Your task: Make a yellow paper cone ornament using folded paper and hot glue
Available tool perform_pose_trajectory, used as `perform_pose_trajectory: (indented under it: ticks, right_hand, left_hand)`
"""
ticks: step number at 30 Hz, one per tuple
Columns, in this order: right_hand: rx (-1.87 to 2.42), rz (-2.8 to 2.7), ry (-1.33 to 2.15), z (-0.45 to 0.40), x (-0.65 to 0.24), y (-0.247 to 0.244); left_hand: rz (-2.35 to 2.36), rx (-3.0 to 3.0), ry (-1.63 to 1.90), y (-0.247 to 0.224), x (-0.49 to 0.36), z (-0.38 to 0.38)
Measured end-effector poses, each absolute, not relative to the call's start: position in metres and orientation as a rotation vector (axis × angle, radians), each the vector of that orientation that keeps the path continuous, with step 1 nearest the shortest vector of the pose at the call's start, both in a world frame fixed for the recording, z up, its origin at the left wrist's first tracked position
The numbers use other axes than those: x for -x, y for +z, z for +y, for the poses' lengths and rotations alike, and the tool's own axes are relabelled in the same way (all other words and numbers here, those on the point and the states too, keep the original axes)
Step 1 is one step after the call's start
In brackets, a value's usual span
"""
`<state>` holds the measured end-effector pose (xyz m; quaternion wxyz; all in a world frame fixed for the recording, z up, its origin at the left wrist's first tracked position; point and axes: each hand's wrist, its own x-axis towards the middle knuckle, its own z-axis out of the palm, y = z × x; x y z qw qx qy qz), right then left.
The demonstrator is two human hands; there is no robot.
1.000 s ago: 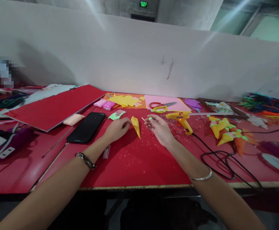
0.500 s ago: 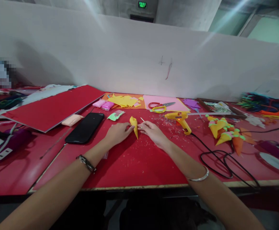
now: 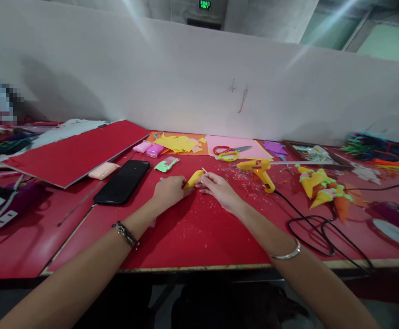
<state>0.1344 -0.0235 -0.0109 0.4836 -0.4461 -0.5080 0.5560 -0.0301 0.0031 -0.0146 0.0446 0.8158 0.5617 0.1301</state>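
Note:
Over the middle of the red table point(image 3: 199, 242), my left hand point(image 3: 172, 192) is closed around a small yellow paper cone point(image 3: 194, 178), whose wide end points up and to the right. Part of the cone is hidden by the fingers. My right hand point(image 3: 216, 188) pinches a thin pale stick point(image 3: 204, 170), its fingertips at the cone's open end. Beyond the left hand lies a packet of light green clay point(image 3: 167, 164). A yellow hot glue gun point(image 3: 259, 172) with a lit orange light rests to the right.
A black phone point(image 3: 122, 183) lies left of my hands. Scissors point(image 3: 231, 152) rest on pink paper behind, beside yellow scraps point(image 3: 175, 143). Finished-looking small cones point(image 3: 322, 189) cluster at right, near a looped black cord point(image 3: 322, 219). A red board point(image 3: 79, 151) leans at left.
The yellow cone has turned from pointing tip-down to lying slanted, its wide end now toward my right hand. My right fingertips and the stick have come up against it.

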Motion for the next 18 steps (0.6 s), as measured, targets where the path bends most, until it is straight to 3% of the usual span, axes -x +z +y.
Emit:
perform_pose_trajectory:
  ticks: [8,18]
  right_hand:
    - [1.076,-1.238,0.874,-0.016,-0.146,-0.008]
    - [0.887,-1.31,0.956,-0.022,-0.142,-0.001]
  left_hand:
    - [1.477,-2.545,0.564,-0.008,0.032,0.004]
    - [1.297,-2.526,0.577,-0.005,0.029,-0.003]
